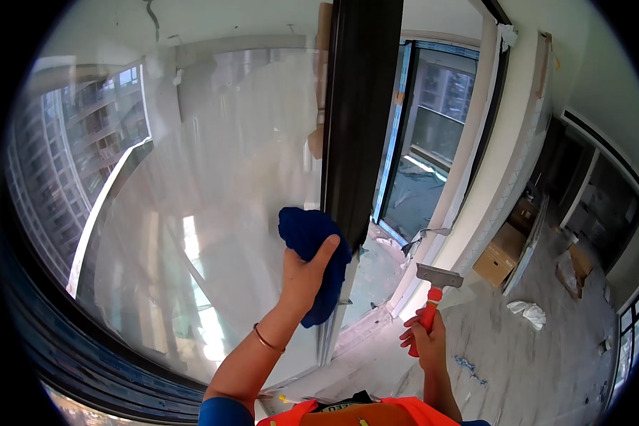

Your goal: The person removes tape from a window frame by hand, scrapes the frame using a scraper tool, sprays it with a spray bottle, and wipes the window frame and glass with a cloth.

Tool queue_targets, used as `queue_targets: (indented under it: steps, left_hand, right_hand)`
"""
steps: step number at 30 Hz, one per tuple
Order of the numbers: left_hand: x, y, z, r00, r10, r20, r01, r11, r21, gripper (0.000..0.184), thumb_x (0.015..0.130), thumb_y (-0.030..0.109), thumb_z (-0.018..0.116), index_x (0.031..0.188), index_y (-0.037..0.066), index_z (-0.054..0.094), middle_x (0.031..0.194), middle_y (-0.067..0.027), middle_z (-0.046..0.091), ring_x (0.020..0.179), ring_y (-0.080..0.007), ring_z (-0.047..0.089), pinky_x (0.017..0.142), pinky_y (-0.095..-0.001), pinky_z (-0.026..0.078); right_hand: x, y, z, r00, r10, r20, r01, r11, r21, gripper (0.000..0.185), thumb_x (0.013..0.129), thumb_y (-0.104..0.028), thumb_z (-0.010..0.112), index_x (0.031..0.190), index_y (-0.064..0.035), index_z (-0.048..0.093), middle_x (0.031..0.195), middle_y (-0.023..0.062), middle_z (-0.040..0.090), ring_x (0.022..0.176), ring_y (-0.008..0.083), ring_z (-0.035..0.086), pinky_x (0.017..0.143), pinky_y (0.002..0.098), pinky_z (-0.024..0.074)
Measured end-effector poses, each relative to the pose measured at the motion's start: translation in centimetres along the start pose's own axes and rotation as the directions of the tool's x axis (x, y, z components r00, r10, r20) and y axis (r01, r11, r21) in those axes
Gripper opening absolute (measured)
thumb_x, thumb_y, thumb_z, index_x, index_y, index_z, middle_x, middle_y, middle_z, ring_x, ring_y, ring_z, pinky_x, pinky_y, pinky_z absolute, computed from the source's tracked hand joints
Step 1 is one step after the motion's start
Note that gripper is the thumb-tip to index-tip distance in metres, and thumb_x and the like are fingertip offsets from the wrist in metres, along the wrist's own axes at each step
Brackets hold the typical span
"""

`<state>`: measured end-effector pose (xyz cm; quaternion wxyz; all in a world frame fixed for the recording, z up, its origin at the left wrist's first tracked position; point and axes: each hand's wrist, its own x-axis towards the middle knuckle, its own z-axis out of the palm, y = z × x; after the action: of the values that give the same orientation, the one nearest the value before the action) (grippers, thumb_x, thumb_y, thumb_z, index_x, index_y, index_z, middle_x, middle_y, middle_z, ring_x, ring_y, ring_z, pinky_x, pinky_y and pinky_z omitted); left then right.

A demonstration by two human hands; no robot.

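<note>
My left hand (304, 273) grips a bunched dark blue cloth (309, 231) and presses it to the glass pane (241, 177) where it meets the dark frame (358, 121). Part of the cloth hangs below my thumb, and most of the fingers are hidden behind it. Lower right, my right hand (427, 337) is wrapped round the red handle of a scraper (433, 298). The scraper's wide metal blade points up, held apart from the glass. Whitish streaks and haze show across the pane.
Right of the dark frame is an opening with another glazed door (433, 128) beyond. Cardboard boxes (498, 254) stand by the wall at right. A white crumpled sheet (527, 314) and blue scraps (468, 369) lie on the floor (504, 355).
</note>
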<state>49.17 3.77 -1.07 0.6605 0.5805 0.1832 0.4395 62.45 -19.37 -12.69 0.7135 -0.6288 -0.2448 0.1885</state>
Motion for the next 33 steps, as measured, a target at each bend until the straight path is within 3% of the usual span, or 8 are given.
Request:
queue_targets:
  steps: [2,4,8,15,25,28,30,33]
  left_hand:
    - [5.1,1.3,1.5,0.889,0.458,0.02,-0.411,0.776,0.479,0.028,0.09,0.022,0.068,0.095,-0.006,0.065,0.089,-0.0245,0.066,0.074,-0.0345,0.064,0.068,-0.0387,0.051]
    - [8.8,2.5,2.3,0.8,0.593,0.096,-0.419,0.437,0.795,0.033,0.09,0.024,0.068,0.093,-0.009,0.062,0.083,-0.028,0.06,0.072,-0.0435,0.059,0.069,-0.0418,0.051]
    - [10.2,1.3,3.7,0.462,0.887,-0.001,-0.463,0.242,0.853,0.025,0.089,0.023,0.068,0.091,-0.002,0.065,0.091,-0.0199,0.062,0.079,-0.0382,0.057,0.071,-0.0437,0.048]
    - [15.2,1.1,4.8,0.553,0.831,0.059,-0.42,0.217,0.881,0.03,0.059,-0.006,0.066,0.088,0.001,0.065,0.087,-0.0178,0.06,0.082,-0.0382,0.058,0.069,-0.0432,0.049]
    - [21.4,14.2,8.6,0.165,0.965,0.204,-0.441,-0.112,0.89,0.021,0.061,-0.005,0.066,0.08,-0.001,0.06,0.085,-0.015,0.059,0.084,-0.0347,0.059,0.068,-0.0425,0.051]
    - [18.0,7.7,6.6,0.375,0.903,0.208,-0.392,-0.049,0.919,0.024,0.059,-0.005,0.066,0.082,0.0,0.063,0.09,-0.0167,0.062,0.087,-0.0365,0.06,0.073,-0.0446,0.051]
    - [16.5,1.0,3.1,0.363,0.85,0.381,-0.476,-0.182,0.86,0.036,0.058,-0.004,0.069,0.092,0.005,0.068,0.102,-0.017,0.064,0.095,-0.0376,0.061,0.079,-0.0449,0.051]
    - [12.2,-1.8,2.1,0.482,0.825,0.296,-0.557,0.028,0.83,0.03,0.059,-0.004,0.069,0.087,0.007,0.069,0.093,-0.0159,0.066,0.093,-0.0372,0.062,0.077,-0.0445,0.051]
  right_hand:
    - [-0.3,0.7,-0.4,1.0,0.021,-0.002,-0.021,1.0,0.019,0.027,0.087,0.0,0.048,0.114,-0.0013,0.046,0.089,0.0132,0.062,0.061,0.0196,0.065,0.051,0.0299,0.0545]
    - [-0.1,2.0,-1.7,0.999,0.053,0.011,-0.052,0.997,-0.063,0.029,0.087,0.0,0.049,0.116,0.0008,0.044,0.089,0.0133,0.063,0.064,0.0208,0.067,0.051,0.0312,0.0559]
    - [0.2,3.5,-4.0,0.997,0.069,-0.039,-0.078,0.951,-0.299,0.028,0.084,-0.001,0.051,0.111,0.0029,0.046,0.084,0.0135,0.064,0.062,0.0211,0.068,0.05,0.0313,0.0561]
    - [2.4,6.5,-7.2,0.975,0.214,-0.068,-0.223,0.888,-0.403,0.03,0.078,0.0,0.05,0.108,0.005,0.047,0.081,0.0147,0.064,0.06,0.0215,0.068,0.05,0.032,0.0578]
    - [7.8,9.4,-1.3,0.939,0.232,0.255,-0.108,0.9,-0.423,0.028,0.082,-0.005,0.056,0.109,0.0038,0.051,0.082,0.0127,0.066,0.064,0.0203,0.069,0.056,0.0317,0.0578]
    - [7.8,10.9,-1.6,0.929,0.212,0.302,-0.04,0.871,-0.49,0.028,0.083,-0.007,0.058,0.109,0.0033,0.052,0.082,0.0122,0.067,0.065,0.0204,0.07,0.057,0.0319,0.0578]
    - [7.1,11.8,-2.6,0.932,0.201,0.301,-0.009,0.844,-0.537,0.029,0.083,-0.008,0.059,0.109,0.0031,0.052,0.081,0.0118,0.067,0.066,0.0206,0.071,0.058,0.0317,0.0579]
    - [6.6,13.0,-3.8,0.945,0.213,0.25,-0.03,0.813,-0.581,0.029,0.081,-0.014,0.063,0.104,0.0011,0.053,0.075,0.0144,0.068,0.066,0.0291,0.07,0.062,0.0381,0.0558]
